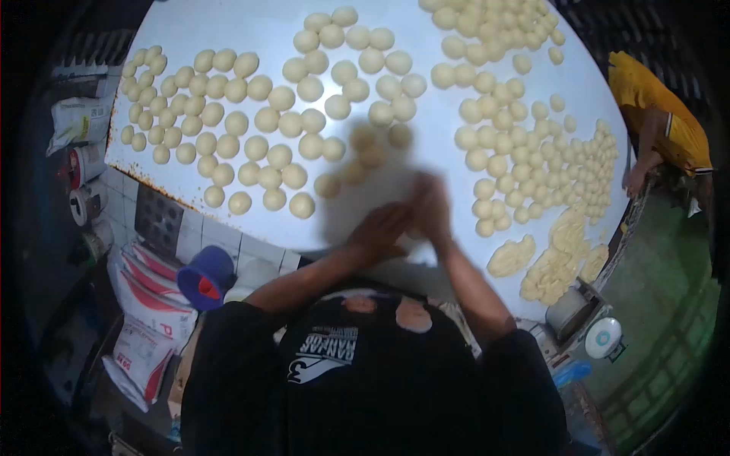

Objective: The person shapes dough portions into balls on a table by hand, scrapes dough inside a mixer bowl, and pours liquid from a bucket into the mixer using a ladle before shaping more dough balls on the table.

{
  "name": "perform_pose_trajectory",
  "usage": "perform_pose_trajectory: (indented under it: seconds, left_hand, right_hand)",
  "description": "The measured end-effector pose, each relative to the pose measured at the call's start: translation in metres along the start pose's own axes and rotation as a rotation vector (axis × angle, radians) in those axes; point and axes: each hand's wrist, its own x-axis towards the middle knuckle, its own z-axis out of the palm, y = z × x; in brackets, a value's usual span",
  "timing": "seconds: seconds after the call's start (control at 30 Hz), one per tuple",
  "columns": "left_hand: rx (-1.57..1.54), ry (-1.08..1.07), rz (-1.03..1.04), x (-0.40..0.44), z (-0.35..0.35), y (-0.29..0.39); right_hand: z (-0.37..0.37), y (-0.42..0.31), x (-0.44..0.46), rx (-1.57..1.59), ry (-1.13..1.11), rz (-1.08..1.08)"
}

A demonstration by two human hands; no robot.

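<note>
A: Hands first, quick. What's the state?
B: Left hand [382,228] and right hand [431,205], two, close together over the near edge of the table [228,23]. Both smeared by blur. Can't tell if the fingers are clenched, released or grasping dough; whatever sits between the palms is hidden.
A: Dough?
B: Dough balls [302,205] all over the tabletop: bigger ones left and middle, smaller ones [601,152] on the right. Well over a hundred, no exact count; they crowd together, and the top-right group runs off the frame. About five lie in the dark shadow just beyond the hands, hard to outline.
A: Unshaped stuff?
B: One flat lump [511,257] apart, plus one larger heap [546,277] beside it, near right corner. Heap's pieces merge, can't separate them.
A: Others?
B: One person in a yellow shirt [646,91], far right, head not visible. One of their hands [636,182] shows by the table edge.
A: Floor side?
B: One blue bucket [194,277], something red inside, unclear. Several sacks [144,353] overlap lower left, count uncertain. Dark rim swallows the corners.
</note>
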Motion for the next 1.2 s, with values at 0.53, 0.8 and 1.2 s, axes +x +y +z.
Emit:
perform_pose_trajectory:
  seconds: [0.53, 0.8, 1.2]
  left_hand:
    - [0.361, 0.214, -0.008, -0.041, -0.021, 0.010]
    - [0.295, 0.198, -0.038, -0.040, -0.027, 0.008]
    - [0.435, 0.454, 0.058, 0.228, -0.150, -0.017]
  right_hand:
    - [-0.004, 0.044, -0.036, -0.317, 0.374, -0.277]
    - [-0.030, 0.061, -0.049, -0.006, 0.067, 0.051]
    - [-0.179, -0.020, 0.271, -0.237, -0.179, 0.144]
